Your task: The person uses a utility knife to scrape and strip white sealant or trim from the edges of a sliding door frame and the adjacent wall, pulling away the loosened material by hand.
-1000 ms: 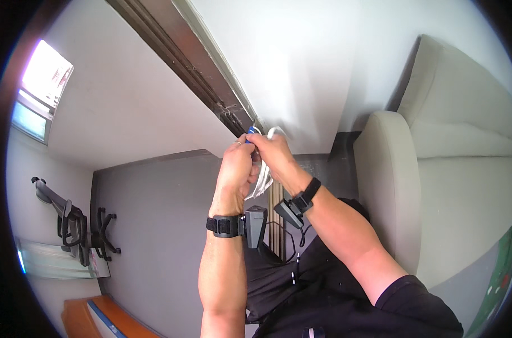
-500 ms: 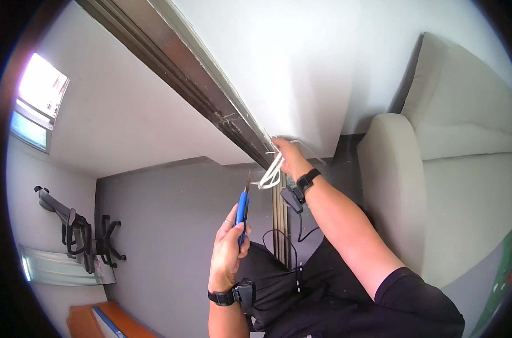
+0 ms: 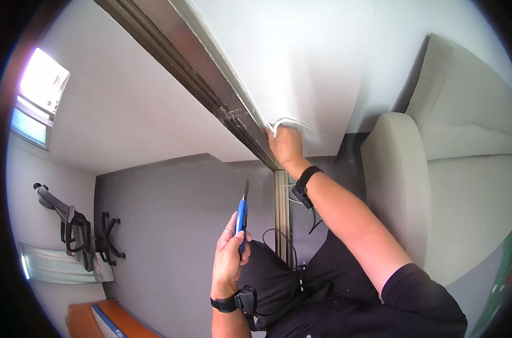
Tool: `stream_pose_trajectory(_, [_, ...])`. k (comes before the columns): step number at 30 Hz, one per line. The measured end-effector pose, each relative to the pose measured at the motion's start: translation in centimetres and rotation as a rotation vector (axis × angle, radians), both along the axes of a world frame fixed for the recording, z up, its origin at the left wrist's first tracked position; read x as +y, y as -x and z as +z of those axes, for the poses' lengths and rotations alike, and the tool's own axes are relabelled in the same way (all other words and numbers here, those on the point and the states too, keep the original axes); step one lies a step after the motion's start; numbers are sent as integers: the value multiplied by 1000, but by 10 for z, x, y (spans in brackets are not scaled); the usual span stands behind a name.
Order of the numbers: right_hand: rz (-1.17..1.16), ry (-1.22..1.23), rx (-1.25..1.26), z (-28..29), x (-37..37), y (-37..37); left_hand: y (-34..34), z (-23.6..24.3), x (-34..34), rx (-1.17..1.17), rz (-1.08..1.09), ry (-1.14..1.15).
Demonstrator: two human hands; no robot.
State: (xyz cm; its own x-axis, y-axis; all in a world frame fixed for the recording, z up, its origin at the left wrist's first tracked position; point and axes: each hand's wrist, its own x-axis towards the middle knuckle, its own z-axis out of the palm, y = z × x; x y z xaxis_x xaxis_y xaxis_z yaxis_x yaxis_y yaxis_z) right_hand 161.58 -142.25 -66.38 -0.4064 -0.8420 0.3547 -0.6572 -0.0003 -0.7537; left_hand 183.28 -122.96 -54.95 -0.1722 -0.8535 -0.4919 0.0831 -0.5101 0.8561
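Note:
My left hand [image 3: 228, 260] is closed round a blue utility knife [image 3: 241, 218], its blade pointing up and away from me. A short gap separates the blade tip from the door frame [image 3: 222, 93]. My right hand [image 3: 287, 147] is in a fist at the seam between the brown frame and the white wall [image 3: 318, 67]. A white flexible strip [image 3: 292, 121] comes out of this fist and arches over it to the right. Whether the strip still joins the seam is hidden behind my fingers. Both wrists wear black straps with small devices.
A beige sofa [image 3: 399, 186] stands close on the right. A floor track [image 3: 282, 217] runs from the frame toward my legs over the grey floor [image 3: 171, 225]. A black cable [image 3: 284, 232] loops beside my knees. A black office chair [image 3: 78, 231] is at the far left.
My right hand has turned over and risen slightly along the seam. The white strip's loops, which hung below it, now curve above the hand. The knife has shifted slightly left and down.

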Motion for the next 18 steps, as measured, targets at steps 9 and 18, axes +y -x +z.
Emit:
stream_pose_trajectory(9, [71,-57,119,6,-6,7,2,-6,-1,48,2,-22])
stream_pose_trajectory(18, [55,-27,-25,11,-11,7,0,-13,1,36,3,-25])
